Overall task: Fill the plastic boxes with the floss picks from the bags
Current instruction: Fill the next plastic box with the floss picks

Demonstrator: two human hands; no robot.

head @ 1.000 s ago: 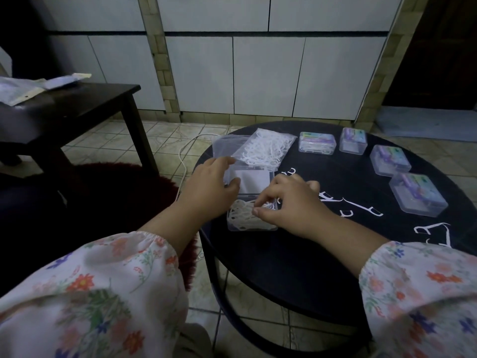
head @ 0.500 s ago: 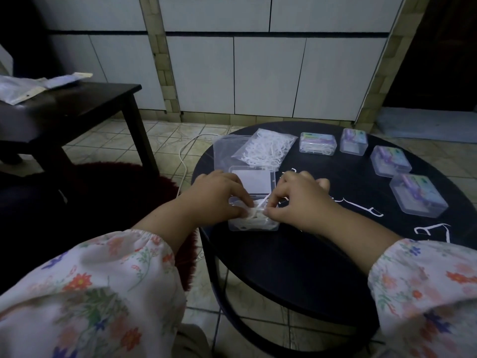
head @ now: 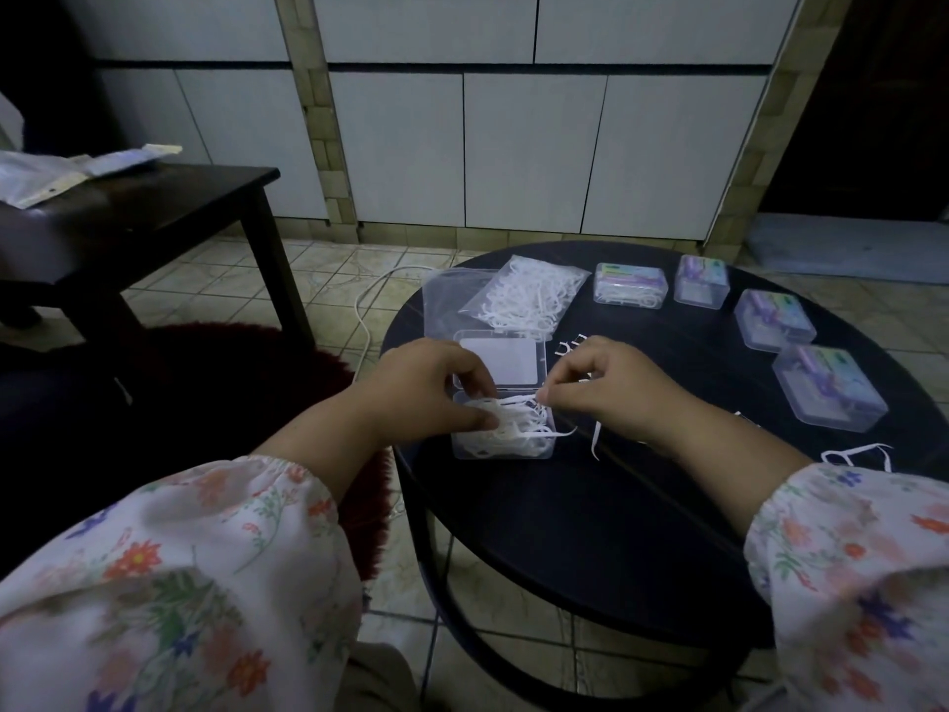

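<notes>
On the round dark surface point(head: 590, 531) in front of you, the open plastic box point(head: 503, 444) sits near the left edge, lid point(head: 500, 359) flipped back behind it, w/ a tangled heap of white floss picks point(head: 513, 429) inside; a few stick out over the right wall. Your left hand point(head: 426, 388) rests on the heap, thumb laid across the picks, fingers point(head: 477, 385) curled down at the box's far rim. Your right hand point(head: 611, 388) has its fingers curled and pinches a pick or two at the box's upper right corner.

Progress, as far as it shows: four closed boxes point(head: 827, 385) w/ coloured labels line the far and right side, filled by the look of them. This box looks about full but the lid isn't shut yet. Behind it a clear bag point(head: 529, 295) holds plenty more picks, overlapping another bag point(head: 452, 300) that looks empty. Loose picks point(head: 857, 452) lie scattered on the surface to the right, so those want gathering too. No other empty box in view.
</notes>
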